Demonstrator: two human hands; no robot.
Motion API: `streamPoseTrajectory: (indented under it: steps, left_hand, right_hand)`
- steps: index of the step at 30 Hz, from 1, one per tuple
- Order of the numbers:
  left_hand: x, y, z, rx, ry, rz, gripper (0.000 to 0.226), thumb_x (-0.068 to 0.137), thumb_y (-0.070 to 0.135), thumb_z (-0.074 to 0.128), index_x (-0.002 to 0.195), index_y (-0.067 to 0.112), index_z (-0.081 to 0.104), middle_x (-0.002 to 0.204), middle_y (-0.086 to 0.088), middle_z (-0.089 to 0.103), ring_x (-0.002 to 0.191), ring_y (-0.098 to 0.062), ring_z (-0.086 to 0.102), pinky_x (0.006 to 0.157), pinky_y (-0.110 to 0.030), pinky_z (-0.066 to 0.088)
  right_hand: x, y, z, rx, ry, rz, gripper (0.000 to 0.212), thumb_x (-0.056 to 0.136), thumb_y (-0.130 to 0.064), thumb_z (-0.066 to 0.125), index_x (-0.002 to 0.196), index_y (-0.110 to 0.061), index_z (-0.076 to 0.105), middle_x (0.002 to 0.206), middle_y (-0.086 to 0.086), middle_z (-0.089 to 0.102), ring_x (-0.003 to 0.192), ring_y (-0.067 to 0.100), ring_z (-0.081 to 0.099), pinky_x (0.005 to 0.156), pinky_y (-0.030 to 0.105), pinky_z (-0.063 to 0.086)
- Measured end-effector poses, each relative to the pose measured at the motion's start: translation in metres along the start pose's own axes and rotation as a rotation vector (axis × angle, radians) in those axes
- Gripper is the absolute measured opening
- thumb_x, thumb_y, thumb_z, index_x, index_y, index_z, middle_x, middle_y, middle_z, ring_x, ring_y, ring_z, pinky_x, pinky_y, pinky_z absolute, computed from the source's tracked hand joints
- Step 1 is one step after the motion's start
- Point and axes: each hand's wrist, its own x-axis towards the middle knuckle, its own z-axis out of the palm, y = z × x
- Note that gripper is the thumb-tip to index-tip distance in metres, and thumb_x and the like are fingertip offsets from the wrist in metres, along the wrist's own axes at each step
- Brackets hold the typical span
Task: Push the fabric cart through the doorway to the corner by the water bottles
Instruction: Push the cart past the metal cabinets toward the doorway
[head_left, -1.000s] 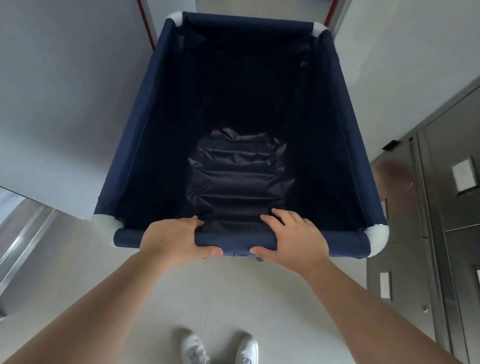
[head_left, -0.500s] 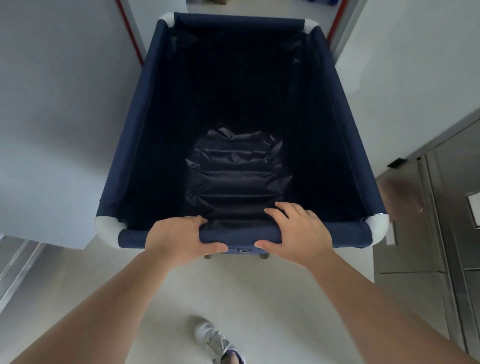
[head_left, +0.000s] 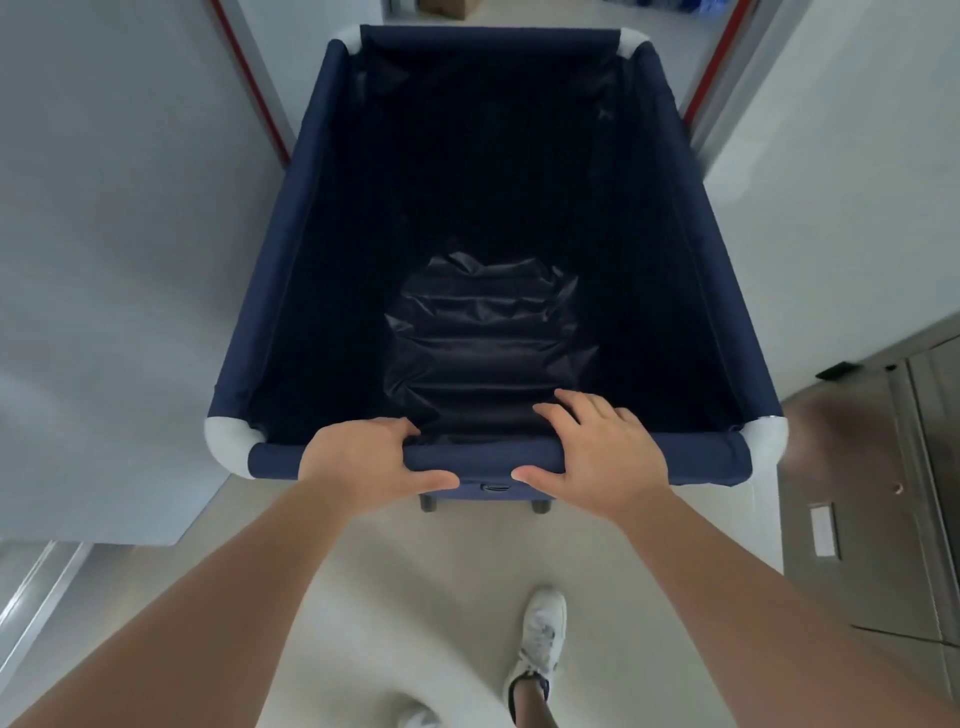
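Observation:
The navy fabric cart (head_left: 291, 249) with white corner caps fills the middle of the head view, its inside empty and dark with a wrinkled bottom. My left hand (head_left: 363, 457) wraps the padded near rail left of centre. My right hand (head_left: 602, 457) grips the same rail right of centre, fingers over the top and thumb underneath. The cart's far end sits between the red-edged jambs of the doorway (head_left: 706, 88). A blue item (head_left: 696, 6) shows on the floor past the doorway; I cannot tell whether it is the water bottles.
A white wall (head_left: 104, 260) runs close along the cart's left side and another white wall (head_left: 857, 182) along its right. Metal cabinet doors (head_left: 883, 519) stand at the right. A cardboard box (head_left: 449, 6) lies beyond the doorway. My white shoe (head_left: 540, 634) is on the pale floor.
The cart has rolled forward into the doorway, and more of the room beyond shows. The walls have slid back past me. My right foot has stepped forward; both hands keep their grip.

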Motion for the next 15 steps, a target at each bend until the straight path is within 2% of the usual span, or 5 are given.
streamPoseTrajectory:
  steps: [4, 10, 15]
  left_hand:
    - [0.042, -0.004, -0.015, 0.01, 0.01, -0.01, 0.09, 0.051, 0.103, 0.037, 0.117, 0.045, 0.06, 0.122, 0.021, 0.064, 0.102, -0.008, 0.063, 0.08, -0.031, 0.05]
    - [0.101, -0.016, -0.039, 0.052, 0.01, -0.017, 0.092, 0.051, 0.103, 0.034, 0.117, 0.045, 0.061, 0.123, 0.02, 0.065, 0.105, -0.011, 0.062, 0.081, -0.033, 0.049]
    - [0.151, -0.024, -0.058, 0.074, 0.014, -0.005, 0.095, 0.05, 0.105, 0.031, 0.117, 0.045, 0.061, 0.122, 0.019, 0.066, 0.106, -0.012, 0.061, 0.082, -0.034, 0.051]
  right_hand:
    - [0.042, 0.011, -0.007, 0.026, -0.015, 0.009, 0.091, 0.075, -0.089, 0.034, 0.14, -0.028, 0.05, 0.149, 0.003, 0.049, 0.135, 0.022, 0.043, 0.1, 0.045, 0.042]
    - [0.106, 0.024, -0.014, 0.043, -0.061, -0.003, 0.094, 0.076, -0.091, 0.028, 0.144, -0.029, 0.044, 0.155, 0.003, 0.042, 0.138, 0.023, 0.039, 0.103, 0.047, 0.041]
    - [0.156, 0.034, -0.02, 0.048, -0.071, 0.006, 0.092, 0.075, -0.091, 0.031, 0.142, -0.029, 0.045, 0.154, 0.003, 0.042, 0.138, 0.023, 0.04, 0.103, 0.048, 0.041]
